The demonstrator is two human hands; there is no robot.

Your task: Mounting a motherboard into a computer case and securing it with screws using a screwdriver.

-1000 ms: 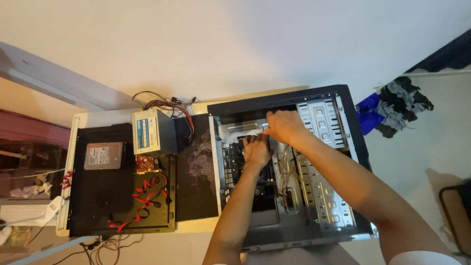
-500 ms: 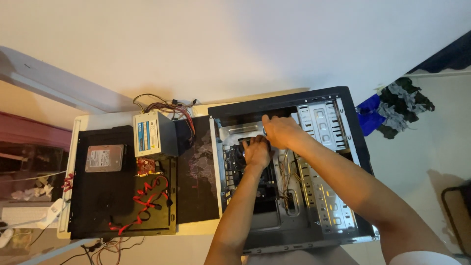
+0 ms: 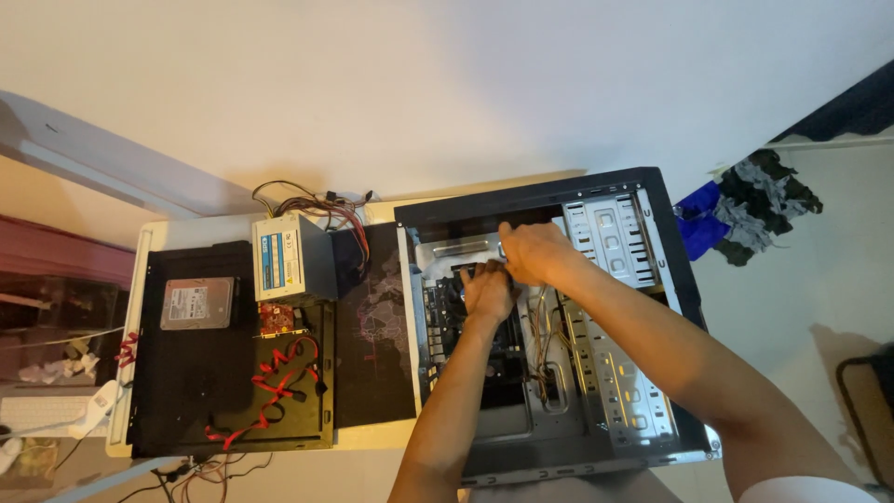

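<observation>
Both hands, left hand [image 3: 488,291] and right hand [image 3: 531,253], are working closed on the board [image 3: 456,321] inside the case [image 3: 652,279], at 12 o'clock, gripped part hidden

Even, soft indoor light, moderately bright, wall [image 3: 447,84] evenly lit with mild shading at left, faint shadows, computer case [image 3: 559,326] interior dim, slight wide-angle bending at edges, focus acceptable.
</observation>
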